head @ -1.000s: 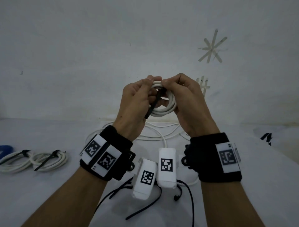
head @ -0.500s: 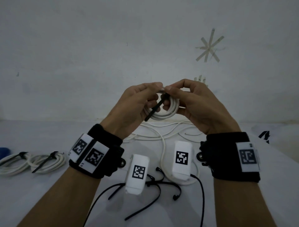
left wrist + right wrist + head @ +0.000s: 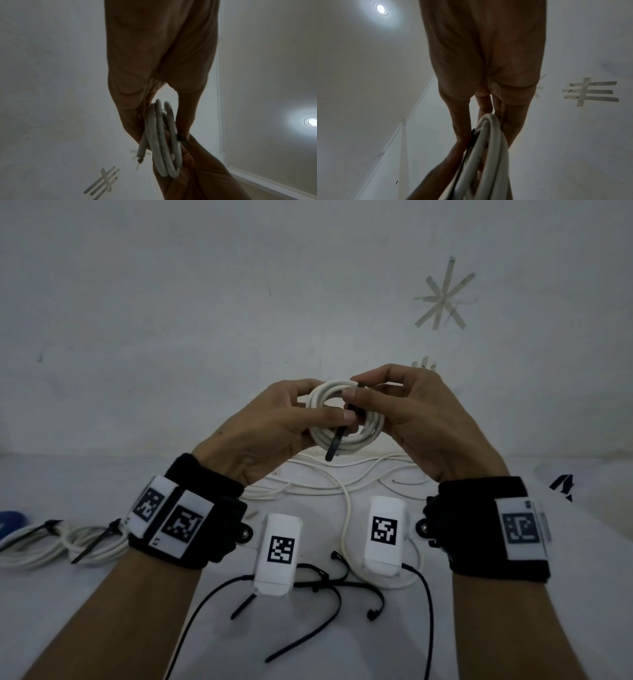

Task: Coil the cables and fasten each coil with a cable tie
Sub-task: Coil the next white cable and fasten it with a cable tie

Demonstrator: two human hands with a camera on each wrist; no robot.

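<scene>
Both hands hold a small white cable coil [image 3: 346, 419] up in front of the wall. My left hand [image 3: 291, 419] grips the coil's left side, thumb across its front. My right hand [image 3: 387, 402] pinches a black cable tie [image 3: 337, 441] at the coil's top right; the tie's tail hangs down through the coil. In the left wrist view the coil [image 3: 164, 143] sits edge-on between both hands, with the tie [image 3: 181, 140] at its right. The right wrist view shows the coil [image 3: 488, 148] and the tie [image 3: 472, 138] beside my thumb.
Loose white cable [image 3: 342, 484] lies on the white table below the hands. Two tied coils [image 3: 61, 539] rest at the left, beside a blue object [image 3: 10, 518]. Several spare black ties [image 3: 325, 583] lie near the front edge. Tape marks [image 3: 443, 296] are on the wall.
The hands have drawn slightly apart and lowered. The coil has turned to face me more fully, and the right hand now pinches the tie at the coil's top.
</scene>
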